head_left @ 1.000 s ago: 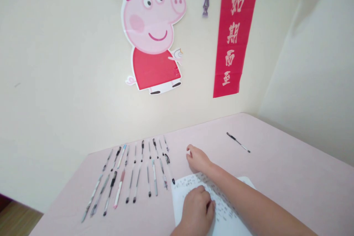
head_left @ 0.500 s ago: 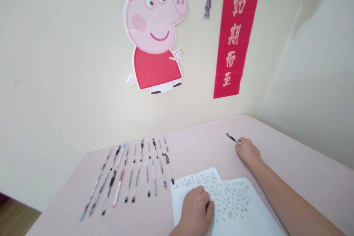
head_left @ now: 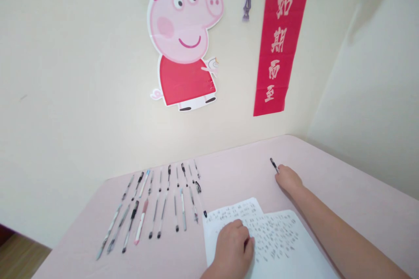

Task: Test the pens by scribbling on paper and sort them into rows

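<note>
My right hand (head_left: 288, 178) lies far out on the pink table (head_left: 343, 192), fingers closed round a black pen (head_left: 273, 164) whose end sticks out beyond the knuckles. My left hand (head_left: 233, 247) rests curled on the near left part of the white sheets of handwritten paper (head_left: 278, 237) and presses them down. Whether anything is inside its fingers is hidden.
Several pens (head_left: 157, 207) lie in rows on the table left of the paper, close to the wall. On the wall hang a cartoon pig cut-out (head_left: 185, 39) and a red banner (head_left: 278, 39) with characters. The table meets a corner at the right.
My right hand swung from beside the pen rows across to the lone black pen at the right and closed on it. The pen now tilts steeper. The left hand stayed put.
</note>
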### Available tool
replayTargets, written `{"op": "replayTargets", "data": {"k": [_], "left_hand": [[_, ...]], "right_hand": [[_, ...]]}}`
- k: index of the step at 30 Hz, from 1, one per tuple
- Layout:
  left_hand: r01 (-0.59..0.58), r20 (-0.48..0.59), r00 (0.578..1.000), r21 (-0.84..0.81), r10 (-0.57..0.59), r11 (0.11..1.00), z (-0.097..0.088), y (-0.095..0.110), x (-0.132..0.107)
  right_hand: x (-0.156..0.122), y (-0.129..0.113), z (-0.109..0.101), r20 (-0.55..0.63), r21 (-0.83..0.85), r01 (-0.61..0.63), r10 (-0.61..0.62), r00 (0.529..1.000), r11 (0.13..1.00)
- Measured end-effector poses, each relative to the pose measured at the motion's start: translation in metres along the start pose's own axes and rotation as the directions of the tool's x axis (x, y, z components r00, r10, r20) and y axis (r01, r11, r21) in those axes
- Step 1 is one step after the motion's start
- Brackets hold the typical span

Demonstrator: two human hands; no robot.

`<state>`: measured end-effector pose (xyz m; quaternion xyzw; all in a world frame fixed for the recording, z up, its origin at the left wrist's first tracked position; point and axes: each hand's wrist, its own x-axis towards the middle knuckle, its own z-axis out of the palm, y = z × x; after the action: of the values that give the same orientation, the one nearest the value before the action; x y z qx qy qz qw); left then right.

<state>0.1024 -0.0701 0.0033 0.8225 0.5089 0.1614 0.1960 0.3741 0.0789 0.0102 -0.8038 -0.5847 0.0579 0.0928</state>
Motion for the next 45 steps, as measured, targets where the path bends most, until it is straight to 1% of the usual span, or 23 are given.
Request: {"op": "replayTargets", "data": {"k": [4, 6, 8, 9, 11, 13, 14, 15, 17, 20, 23, 28, 33, 38, 40, 43, 45], "left_hand": [[0.007, 0.009, 1.000, 0.002, -0.007, 1.000, -0.002, 0.002, -0.001], [0.007, 0.016, 1.000, 0.000, -0.007, 1.000, -0.003, 0.003, -0.001], [0.005, 0.019, 1.000, 0.000, -0.005, 1.000, -0.004, 0.003, -0.001], [0.005, 0.020, 1.000, -0.001, -0.005, 1.000, -0.003, 0.003, -0.001], [0.006, 0.020, 1.000, -0.008, -0.006, 1.000, -0.003, 0.003, -0.001], [0.008, 0.015, 1.000, -0.017, -0.008, 1.000, -0.002, 0.002, -0.001], [0.010, 0.013, 1.000, -0.019, -0.009, 1.000, -0.001, 0.002, -0.001], [0.010, 0.010, 1.000, -0.023, -0.010, 1.000, -0.001, 0.002, -0.001], [0.002, 0.006, 1.000, -0.039, -0.001, 0.999, 0.000, 0.001, 0.000], [-0.040, -0.003, 0.999, -0.082, 0.039, 0.996, 0.001, 0.001, 0.002], [-0.060, -0.008, 0.998, -0.108, 0.059, 0.992, -0.001, 0.001, 0.002], [-0.042, 0.012, 0.999, -0.140, 0.044, 0.989, -0.005, 0.004, 0.001], [-0.057, -0.024, 0.998, -0.179, 0.053, 0.982, -0.007, 0.006, 0.000], [-0.048, -0.019, 0.999, -0.141, 0.046, 0.989, -0.005, 0.005, 0.001], [-0.042, -0.016, 0.999, -0.119, 0.040, 0.992, -0.005, 0.005, 0.001], [-0.039, -0.020, 0.999, -0.103, 0.037, 0.994, -0.005, 0.005, 0.001], [-0.031, -0.020, 0.999, -0.088, 0.029, 0.996, -0.005, 0.005, 0.000]], "right_hand": [[-0.008, -0.030, 0.001, 0.029, 0.050, 0.098, -0.100, 0.995, 0.994], [-0.015, -0.051, 0.001, 0.031, 0.092, 0.173, -0.177, 0.984, 0.981], [-0.027, -0.075, 0.002, 0.027, 0.142, 0.265, -0.272, 0.962, 0.954], [-0.034, -0.088, 0.003, 0.031, 0.167, 0.312, -0.321, 0.947, 0.935], [-0.049, -0.115, 0.007, 0.055, 0.226, 0.413, -0.435, 0.899, 0.882], [-0.065, -0.141, 0.013, 0.068, 0.257, 0.467, -0.498, 0.865, 0.846], [-0.072, -0.152, 0.016, 0.074, 0.277, 0.497, -0.534, 0.842, 0.823], [-0.079, -0.162, 0.019, 0.077, 0.307, 0.537, -0.583, 0.809, 0.785], [-0.089, -0.179, 0.027, 0.090, 0.344, 0.585, -0.646, 0.758, 0.734], [-0.099, -0.195, 0.036, 0.105, 0.365, 0.605, -0.677, 0.728, 0.707], [-0.103, -0.202, 0.041, 0.116, 0.373, 0.605, -0.683, 0.721, 0.703], [-0.107, -0.206, 0.041, 0.138, 0.376, 0.597, -0.680, 0.720, 0.709], [-0.110, -0.206, 0.037, 0.144, 0.386, 0.598, -0.686, 0.713, 0.703], [-0.111, -0.201, 0.034, 0.130, 0.402, 0.598, -0.690, 0.712, 0.693], [-0.110, -0.195, 0.035, 0.080, 0.430, 0.594, -0.684, 0.725, 0.680], [-0.109, -0.183, 0.035, -0.040, 0.500, 0.569, -0.639, 0.768, 0.652], [-0.111, -0.173, 0.034, -0.088, 0.533, 0.553, -0.608, 0.789, 0.640]]}}
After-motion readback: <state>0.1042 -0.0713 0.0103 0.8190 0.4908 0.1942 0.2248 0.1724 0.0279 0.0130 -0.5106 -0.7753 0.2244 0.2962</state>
